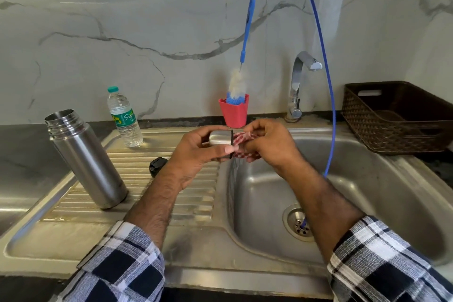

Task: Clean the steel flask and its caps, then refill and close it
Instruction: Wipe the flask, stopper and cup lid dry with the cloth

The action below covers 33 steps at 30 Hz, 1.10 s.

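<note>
The steel flask (85, 157) stands open and upright on the left of the drainboard (137, 193). Over the sink's left rim, my left hand (193, 152) grips the steel outer cap (220, 137), which lies sideways with its black-ringed mouth facing right. My right hand (267, 142) holds a red-and-white checked cloth (241, 138), part of it pushed into the cap's mouth. A small black inner cap (157, 165) lies on the drainboard, partly hidden behind my left wrist. A clear water bottle (125, 117) with a green lid stands behind the flask.
A red cup (234, 114) holding a blue-handled bottle brush (242, 64) stands at the back rim. The tap (300, 81) rises behind the sink basin (355, 179). A thin blue hose (323, 68) hangs into the drain. A brown basket (397, 117) sits at the right.
</note>
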Available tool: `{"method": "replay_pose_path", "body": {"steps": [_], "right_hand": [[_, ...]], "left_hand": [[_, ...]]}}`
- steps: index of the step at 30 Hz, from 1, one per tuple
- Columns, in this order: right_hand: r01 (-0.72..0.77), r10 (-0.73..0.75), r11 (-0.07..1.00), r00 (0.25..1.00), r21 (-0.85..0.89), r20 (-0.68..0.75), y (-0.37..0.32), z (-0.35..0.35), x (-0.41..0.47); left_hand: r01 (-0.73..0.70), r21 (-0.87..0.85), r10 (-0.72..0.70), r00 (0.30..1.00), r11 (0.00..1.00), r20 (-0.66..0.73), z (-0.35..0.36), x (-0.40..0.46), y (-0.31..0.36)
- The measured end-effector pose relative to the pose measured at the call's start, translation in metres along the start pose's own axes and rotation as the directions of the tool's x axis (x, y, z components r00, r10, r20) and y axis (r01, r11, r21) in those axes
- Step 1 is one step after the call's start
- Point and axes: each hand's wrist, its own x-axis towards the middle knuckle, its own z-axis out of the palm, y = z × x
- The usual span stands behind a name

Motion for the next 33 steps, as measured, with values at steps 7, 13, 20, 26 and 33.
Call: {"method": "replay_pose_path", "body": {"steps": [7, 13, 20, 26, 33], "right_hand": [[-0.425, 0.351, 0.879, 0.884, 0.215, 0.309, 0.004, -0.013, -0.002], [-0.205, 0.227, 0.974, 0.864, -0.097, 0.450, -0.008, -0.041, -0.006], [0.551, -0.528, 0.614, 0.819, -0.566, 0.224, 0.011, 0.010, -0.011], [0.589, -0.647, 0.590, 0.754, -0.552, 0.113, 0.016, 0.019, -0.016], [0.218, -0.212, 0.976, 0.966, -0.027, 0.149, 0.003, 0.015, -0.023]], "left_hand": [[-0.231, 0.215, 0.192, 0.964, 0.949, 0.186, -0.003, -0.003, 0.005], [-0.108, 0.165, 0.104, 0.994, 0.980, 0.029, 0.000, -0.003, -0.001], [0.382, -0.361, -0.421, 0.906, 0.851, -0.034, 0.012, -0.004, 0.017], [0.267, -0.230, -0.265, 0.963, 0.936, 0.040, 0.002, -0.001, 0.026], [0.053, -0.002, -0.052, 0.989, 0.999, 0.138, -0.005, -0.007, 0.028]]}}
